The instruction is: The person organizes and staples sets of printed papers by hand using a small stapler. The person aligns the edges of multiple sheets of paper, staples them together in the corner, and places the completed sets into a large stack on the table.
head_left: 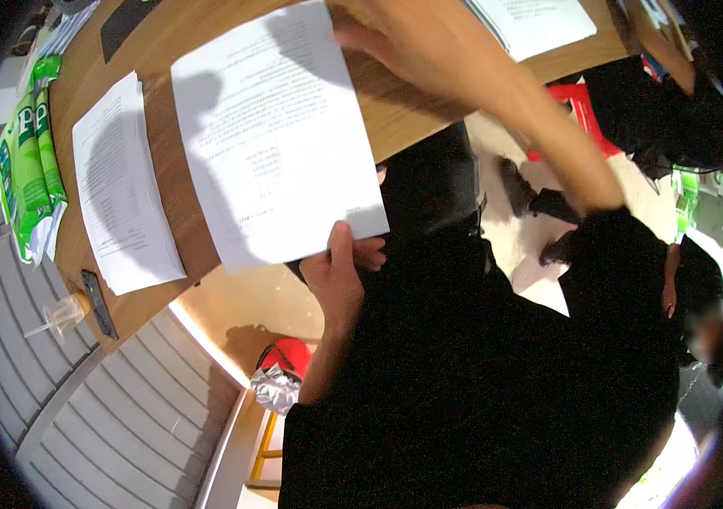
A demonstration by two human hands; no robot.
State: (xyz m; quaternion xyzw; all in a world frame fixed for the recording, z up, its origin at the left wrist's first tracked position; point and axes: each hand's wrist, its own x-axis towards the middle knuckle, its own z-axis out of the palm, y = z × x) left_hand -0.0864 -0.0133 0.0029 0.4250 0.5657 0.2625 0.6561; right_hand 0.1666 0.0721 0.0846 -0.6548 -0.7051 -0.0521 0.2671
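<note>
A printed white sheet of paper (268,144), perhaps with others under it, is tilted over the wooden table's edge. My left hand (338,273) is closed on its near right corner, thumb on top and fingers underneath. At the sheet's far right edge is my right hand (391,42), smeared by motion and partly beyond the picture's top. Its fingertips meet or nearly meet the paper; whether they grip it I cannot tell. Left of the sheet, a stack of printed papers (124,191) lies on the table (196,225).
Green-and-white paper packs (35,170) lie at the table's left end. Near its corner are a dark phone-like object (100,304) and a clear plastic cup (64,314) on its side. More papers (540,25) lie at the far right. Other people (675,119) are on the right.
</note>
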